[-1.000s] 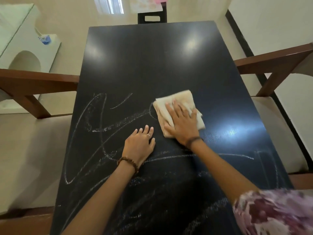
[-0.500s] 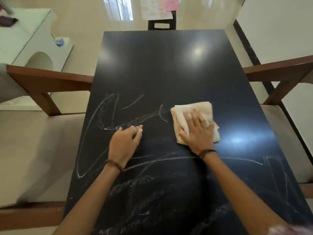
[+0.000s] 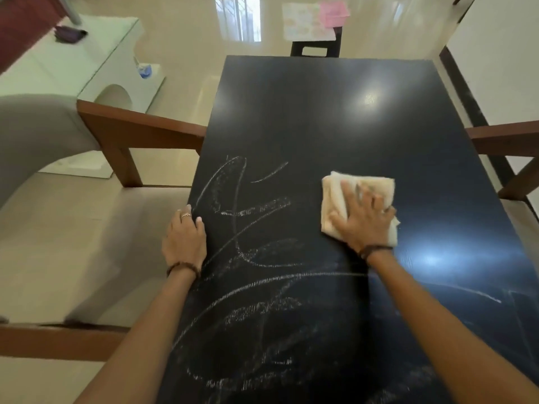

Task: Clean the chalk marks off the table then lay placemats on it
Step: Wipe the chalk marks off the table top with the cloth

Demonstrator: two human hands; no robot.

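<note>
A black table (image 3: 335,118) fills the middle of the head view. White chalk marks (image 3: 245,217) cover its near left half and run toward me. My right hand (image 3: 363,218) presses flat, fingers spread, on a folded beige cloth (image 3: 358,183) right of the marks. My left hand (image 3: 185,236) rests on the table's left edge, fingers curled over it, holding nothing else. Pale placemats (image 3: 307,26) with a pink one (image 3: 334,13) lie on the black chair beyond the far end.
Wooden-armed chairs with beige seats stand on both sides, the left chair (image 3: 140,132) and the right chair (image 3: 501,138). A white cabinet (image 3: 87,68) stands at the far left. The black chair (image 3: 315,48) sits at the table's far end.
My left hand has slid from the chalked surface out to the table's left edge. My right hand and the cloth have moved right, away from the marks. My head has turned left.
</note>
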